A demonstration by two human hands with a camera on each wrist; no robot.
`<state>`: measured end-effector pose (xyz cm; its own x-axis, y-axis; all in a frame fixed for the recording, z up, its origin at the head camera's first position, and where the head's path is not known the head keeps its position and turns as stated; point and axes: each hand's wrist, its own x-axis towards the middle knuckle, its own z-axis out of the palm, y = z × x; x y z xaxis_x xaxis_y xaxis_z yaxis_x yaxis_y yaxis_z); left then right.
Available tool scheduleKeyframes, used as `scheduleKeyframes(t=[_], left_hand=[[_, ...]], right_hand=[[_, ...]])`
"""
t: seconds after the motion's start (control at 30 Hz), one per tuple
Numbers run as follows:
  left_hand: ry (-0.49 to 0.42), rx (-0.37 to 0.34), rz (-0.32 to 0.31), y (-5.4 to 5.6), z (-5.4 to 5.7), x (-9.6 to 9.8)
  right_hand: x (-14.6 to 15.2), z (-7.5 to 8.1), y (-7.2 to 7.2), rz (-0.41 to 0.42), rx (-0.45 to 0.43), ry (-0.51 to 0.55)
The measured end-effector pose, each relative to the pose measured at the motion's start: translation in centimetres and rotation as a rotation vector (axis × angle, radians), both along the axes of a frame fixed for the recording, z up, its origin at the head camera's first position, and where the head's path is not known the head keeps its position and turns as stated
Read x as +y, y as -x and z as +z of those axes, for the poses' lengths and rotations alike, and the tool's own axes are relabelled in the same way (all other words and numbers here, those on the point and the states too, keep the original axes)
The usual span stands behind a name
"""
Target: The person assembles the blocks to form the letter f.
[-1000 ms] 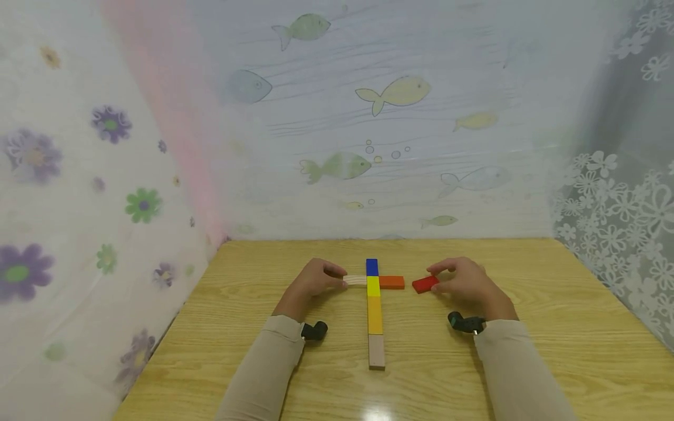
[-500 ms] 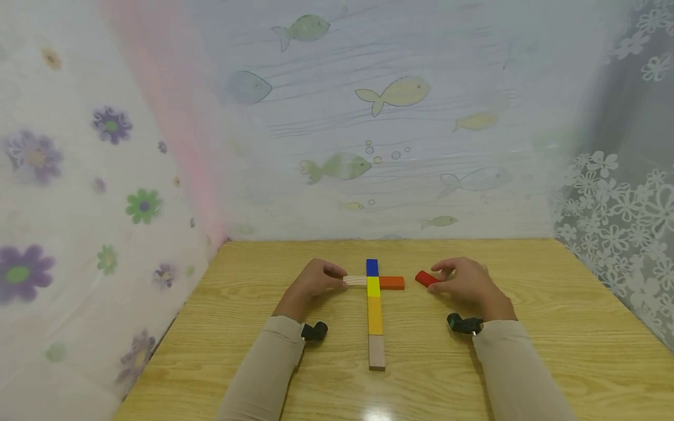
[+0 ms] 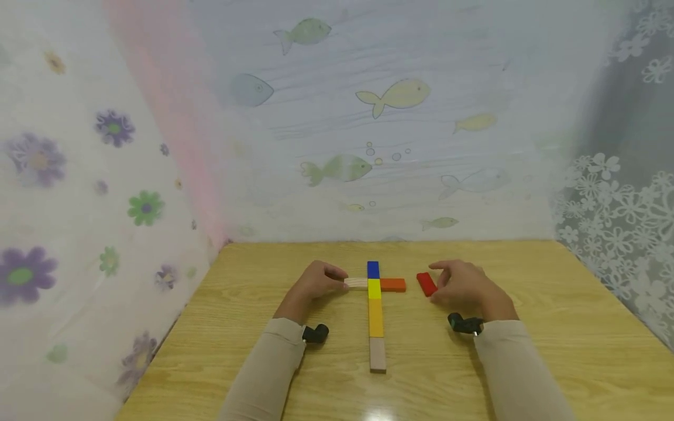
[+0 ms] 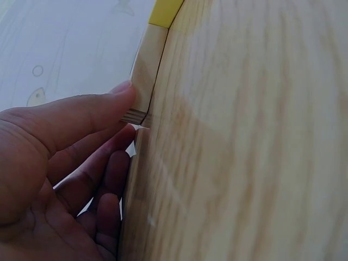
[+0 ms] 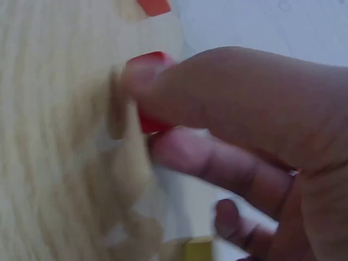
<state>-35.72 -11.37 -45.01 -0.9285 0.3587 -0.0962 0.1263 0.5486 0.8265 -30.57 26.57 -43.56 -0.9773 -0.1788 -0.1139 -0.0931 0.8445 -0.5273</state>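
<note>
Several flat wooden blocks form a cross on the table: a blue block (image 3: 373,269) at the far end, then a yellow block (image 3: 374,289), an amber block (image 3: 375,318) and a pale brown block (image 3: 377,354) nearest me. An orange block (image 3: 392,285) makes the right arm of it, a plain wood block (image 3: 356,283) the left. My left hand (image 3: 319,279) pinches the outer end of the plain block, thumb on its face. Right of the cross, apart from it, my right hand (image 3: 464,285) holds a red block (image 3: 426,285) by thumb and fingers; the thumb covers much of it in the right wrist view.
The wood-grain table (image 3: 237,374) ends at the back against a pale fish-patterned sheet (image 3: 337,128). In the right wrist view a small yellow block (image 5: 199,249) lies beyond the fingers, mostly hidden by the right hand in the head view.
My right hand has turned the red block from lying nearly sideways to pointing mostly away from me. The left hand and the cross of blocks have stayed in place.
</note>
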Motion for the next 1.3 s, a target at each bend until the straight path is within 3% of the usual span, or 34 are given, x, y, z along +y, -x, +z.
scheduleKeyframes(t=[0.33,0.7,0.87,1.3], left_hand=[[-0.004,-0.008,0.020,-0.2,0.1,0.1],[-0.006,-0.003,0.010,0.7,-0.4,-0.1],[-0.011,0.001,0.009,0.7,-0.4,-0.2],[-0.025,-0.016,0.005,0.8,-0.3,-0.2]], right_hand=[[-0.6,2.0,0.4,0.132,-0.008,-0.088],[-0.2,1.7,2.5,0.171,0.028,-0.143],[-0.2,1.6,3.6,0.148,0.079,-0.125],[-4.4,3.0,4.8,-0.091,0.115,-0.065]])
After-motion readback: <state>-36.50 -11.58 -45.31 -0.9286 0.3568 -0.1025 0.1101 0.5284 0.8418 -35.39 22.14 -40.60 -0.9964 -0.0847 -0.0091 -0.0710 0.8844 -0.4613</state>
